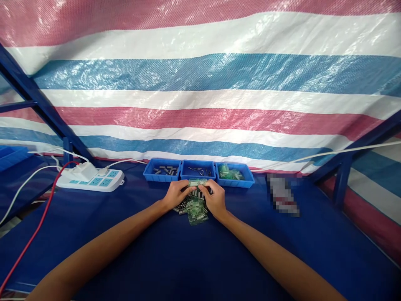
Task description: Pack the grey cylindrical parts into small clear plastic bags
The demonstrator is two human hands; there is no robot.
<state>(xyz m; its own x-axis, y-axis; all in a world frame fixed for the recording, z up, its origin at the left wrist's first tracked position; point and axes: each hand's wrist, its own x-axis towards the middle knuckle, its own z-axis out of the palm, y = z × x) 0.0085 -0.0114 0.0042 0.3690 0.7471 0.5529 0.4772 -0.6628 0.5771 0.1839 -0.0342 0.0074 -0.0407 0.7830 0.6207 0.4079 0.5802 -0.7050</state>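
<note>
Between my two hands is a small clear greenish plastic bag (196, 182) with something metallic inside. My left hand (176, 194) pinches its left end, and my right hand (215, 200) grips the right end, thumbs facing each other. Just below them, a pile of green-tinted bags with metal pieces (196, 210) and loose small metal parts lies on the blue table. Behind the hands stand three blue bins in a row: the left bin (162, 178) has short grey cylinders, the middle bin (198, 164) thin metal pins, and the right bin (235, 183) green-tinted bags.
A white power strip (109, 182) with plugs and cables sits at the left, a red cable (40, 221) running toward the front. A blurred-out object (282, 195) lies at the right. Blue frame posts (341, 177) and a striped tarp (200, 98) bound the back.
</note>
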